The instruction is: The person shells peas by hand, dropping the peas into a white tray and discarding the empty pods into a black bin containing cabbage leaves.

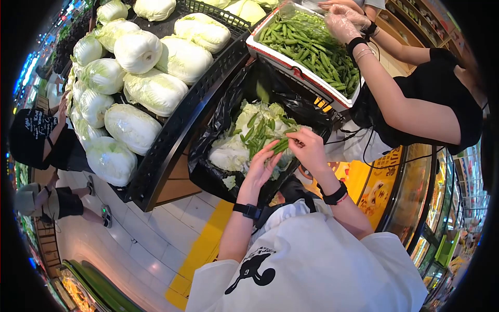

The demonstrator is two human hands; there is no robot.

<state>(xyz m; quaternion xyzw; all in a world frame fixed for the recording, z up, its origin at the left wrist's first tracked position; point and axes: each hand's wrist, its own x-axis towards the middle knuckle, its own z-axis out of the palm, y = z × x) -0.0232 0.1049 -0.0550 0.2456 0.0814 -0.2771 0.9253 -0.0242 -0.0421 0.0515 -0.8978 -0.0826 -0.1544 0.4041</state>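
Note:
Over a bin lined with a black plastic bag (200, 156), my left hand (260, 167) and my right hand (309, 150) are close together. A green pea pod (281, 146) lies between them; the fingertips of both hands close on it. Below are pale cabbage leaves (223, 156) with several loose pea pods (255, 136) on top. Part of the leaves is hidden by my hands. Beyond the bin stands a white foam box (306, 83) full of green pea pods (306, 49), with shelled peas near its far side.
Chinese cabbages (138, 46) are heaped in a black crate (179, 117) on the left. At the right, a co-worker's gloved hands (345, 23) are over the foam box. A black cable (371, 161) hangs beside the bin. Other people (52, 203) stand at the far left.

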